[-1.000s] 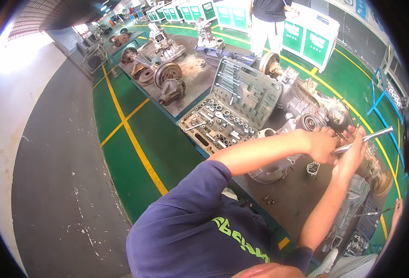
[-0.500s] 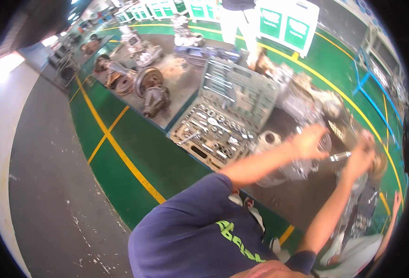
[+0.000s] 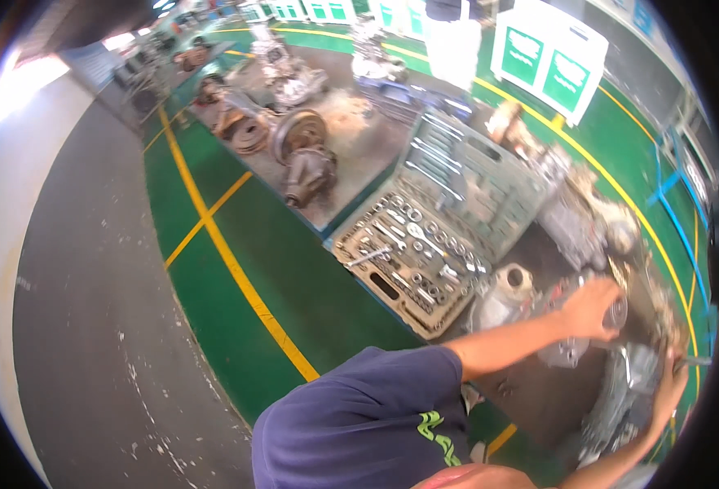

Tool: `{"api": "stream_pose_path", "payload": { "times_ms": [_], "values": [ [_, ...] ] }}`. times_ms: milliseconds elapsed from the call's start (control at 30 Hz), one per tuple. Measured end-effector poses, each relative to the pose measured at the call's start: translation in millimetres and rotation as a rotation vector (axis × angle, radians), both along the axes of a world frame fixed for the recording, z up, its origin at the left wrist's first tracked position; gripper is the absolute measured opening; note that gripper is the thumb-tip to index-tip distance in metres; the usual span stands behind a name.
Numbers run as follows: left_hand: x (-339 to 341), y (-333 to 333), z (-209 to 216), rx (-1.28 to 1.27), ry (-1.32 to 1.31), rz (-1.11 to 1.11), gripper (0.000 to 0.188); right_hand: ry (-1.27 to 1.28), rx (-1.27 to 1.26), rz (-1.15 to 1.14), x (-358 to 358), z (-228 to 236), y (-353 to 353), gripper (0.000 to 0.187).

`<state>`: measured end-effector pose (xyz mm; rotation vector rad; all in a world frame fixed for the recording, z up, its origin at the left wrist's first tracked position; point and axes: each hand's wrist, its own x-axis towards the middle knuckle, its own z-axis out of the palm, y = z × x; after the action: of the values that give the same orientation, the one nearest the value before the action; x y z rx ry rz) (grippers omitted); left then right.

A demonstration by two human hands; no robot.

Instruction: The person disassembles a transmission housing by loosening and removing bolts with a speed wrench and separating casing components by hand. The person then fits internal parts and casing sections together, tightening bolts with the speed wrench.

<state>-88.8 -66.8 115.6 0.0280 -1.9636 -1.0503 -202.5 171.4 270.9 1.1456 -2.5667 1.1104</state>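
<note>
My left hand (image 3: 592,308) reaches across the bench, its fingers curled round a ringed, round metal part (image 3: 617,314) on a grey metal housing (image 3: 570,350). Farther right, my right hand (image 3: 671,381) is closed on a slim shiny metal tool (image 3: 695,360), whose end sticks out past the fingers; blur hides its exact kind. Below and left of that hand lies another grey, ribbed metal casting (image 3: 620,399). An opened socket set case (image 3: 384,285) sits left of my left arm, with sockets, a ratchet and wrenches in it.
A pale casting with a round hole (image 3: 513,279) stands beside the case. Dirty gearbox parts (image 3: 575,220) line the bench's far side. An axle assembly (image 3: 302,167) lies on the bench to the left. A person in white trousers (image 3: 453,53) stands beyond, near white-green cabinets (image 3: 547,61).
The view has swung, so the bench scene sits further right and lower. My right hand with the shiny tool has moved right, away from my left hand, which stays at the round part.
</note>
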Motion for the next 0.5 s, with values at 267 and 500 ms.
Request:
{"api": "stream_pose_path", "payload": {
  "times_ms": [267,500],
  "values": [
    [2.2,-10.4,0.6,-0.013,-0.062,0.013,0.063,-0.010,-1.011,-0.572,12.6,-55.6,-77.7,0.053],
    [-1.4,11.0,-1.4,-0.038,-0.012,-0.014,0.067,-0.809,-1.449,0.400,33.0,-31.1,-79.0,0.048]
  ]
}}
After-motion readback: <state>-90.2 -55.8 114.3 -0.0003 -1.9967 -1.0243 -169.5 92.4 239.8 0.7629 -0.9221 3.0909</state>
